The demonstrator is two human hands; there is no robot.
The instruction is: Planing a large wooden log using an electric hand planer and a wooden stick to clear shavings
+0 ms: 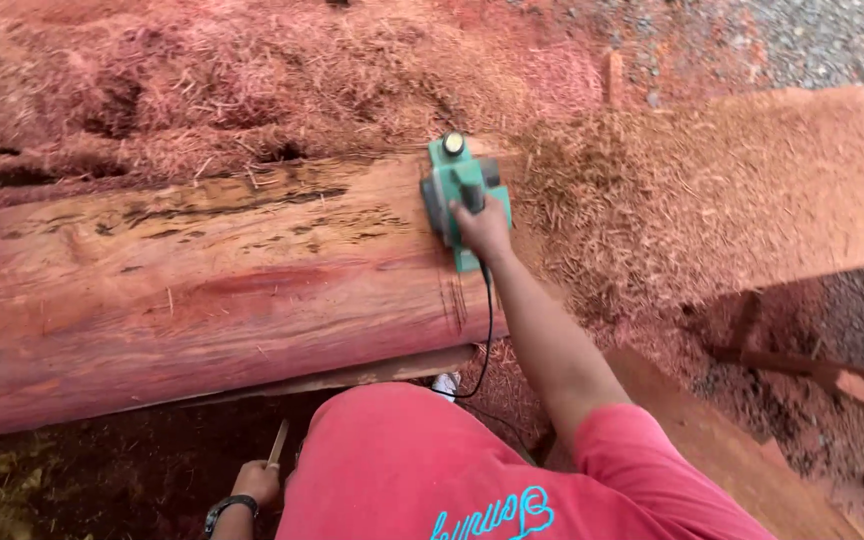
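Note:
A green electric planer (460,192) sits on top of a long reddish timber plank (202,290). My right hand (482,225) grips the planer's black handle, arm stretched forward. A black cord (489,330) runs from the planer back toward my body. Wood shavings spray to the right of the planer. Low at the bottom, my left hand (255,482), with a dark wristband, holds a thin wooden stick (277,443) beside my red shirt.
Thick piles of reddish shavings (252,80) lie behind the plank and cover a wide board (802,180) to the right. Gravel ground (812,40) shows at the top right. More timber pieces (802,365) lie low on the right.

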